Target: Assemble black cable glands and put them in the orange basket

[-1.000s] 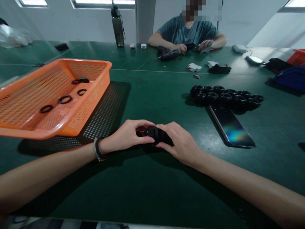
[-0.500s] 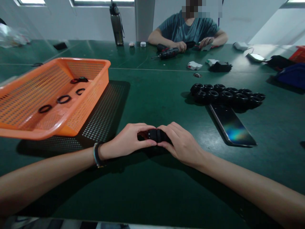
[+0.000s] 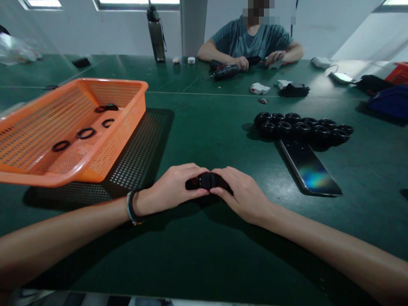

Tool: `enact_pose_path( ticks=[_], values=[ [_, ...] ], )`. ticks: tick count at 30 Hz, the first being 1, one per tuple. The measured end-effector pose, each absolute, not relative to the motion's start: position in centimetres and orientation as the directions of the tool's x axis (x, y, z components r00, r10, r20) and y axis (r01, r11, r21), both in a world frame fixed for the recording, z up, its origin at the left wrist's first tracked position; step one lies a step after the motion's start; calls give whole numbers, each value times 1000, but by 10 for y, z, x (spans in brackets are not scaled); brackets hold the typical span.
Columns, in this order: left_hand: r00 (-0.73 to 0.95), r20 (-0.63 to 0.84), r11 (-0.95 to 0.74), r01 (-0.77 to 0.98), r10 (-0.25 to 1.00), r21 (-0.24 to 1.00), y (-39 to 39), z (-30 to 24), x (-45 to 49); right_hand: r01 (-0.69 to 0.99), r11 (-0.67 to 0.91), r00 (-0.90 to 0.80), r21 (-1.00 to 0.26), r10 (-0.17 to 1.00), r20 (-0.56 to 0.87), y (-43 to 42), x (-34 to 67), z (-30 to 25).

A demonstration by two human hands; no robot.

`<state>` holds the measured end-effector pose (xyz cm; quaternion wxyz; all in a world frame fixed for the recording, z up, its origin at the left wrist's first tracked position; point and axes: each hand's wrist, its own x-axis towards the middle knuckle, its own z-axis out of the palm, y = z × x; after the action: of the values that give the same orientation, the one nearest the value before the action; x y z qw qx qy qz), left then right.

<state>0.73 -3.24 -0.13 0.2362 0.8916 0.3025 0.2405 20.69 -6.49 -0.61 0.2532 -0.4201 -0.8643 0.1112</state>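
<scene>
Both my hands meet over the green table (image 3: 197,255) and grip one small black round part (image 3: 206,181) between them. My left hand (image 3: 172,187), with a dark band on its wrist, pinches the part's left end. My right hand (image 3: 244,193) wraps its fingers round the right end. Much of the part is hidden by the fingers. To the right, farther back, lies a cluster of several similar black round parts (image 3: 302,127). An orange mesh basket (image 3: 134,102) at the left holds several black rings (image 3: 86,133).
A dark phone (image 3: 309,168) lies face up just in front of the parts cluster. Across the table a person handles a power drill (image 3: 225,72). A water bottle (image 3: 157,34) stands at the back. Blue and red bins sit at the far right.
My hands have drawn slightly closer together around the black part, and the fingers have shifted on it. Nothing else has moved.
</scene>
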Motion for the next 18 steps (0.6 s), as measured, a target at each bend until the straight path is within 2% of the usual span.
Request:
enact_pose_path(
  ticks=[6, 10, 13, 18],
  values=[
    [721, 342, -764, 398, 603, 508, -32, -3, 7, 692, 550, -482, -468, 834, 267, -66, 204, -2],
    [703, 309, -714, 397, 640, 576, -32, 0, 7, 693, 543, -469, -475, 839, 276, -65, 205, -3],
    [672, 246, -625, 404, 698, 668, -30, 4, 7, 659, 627, -505, -416, 778, 374, -64, 208, -5],
    [664, 87, -431, 376, 743, 820, -25, 6, 8, 603, 768, -569, -214, 602, 560, -61, 212, -6]
  ],
)
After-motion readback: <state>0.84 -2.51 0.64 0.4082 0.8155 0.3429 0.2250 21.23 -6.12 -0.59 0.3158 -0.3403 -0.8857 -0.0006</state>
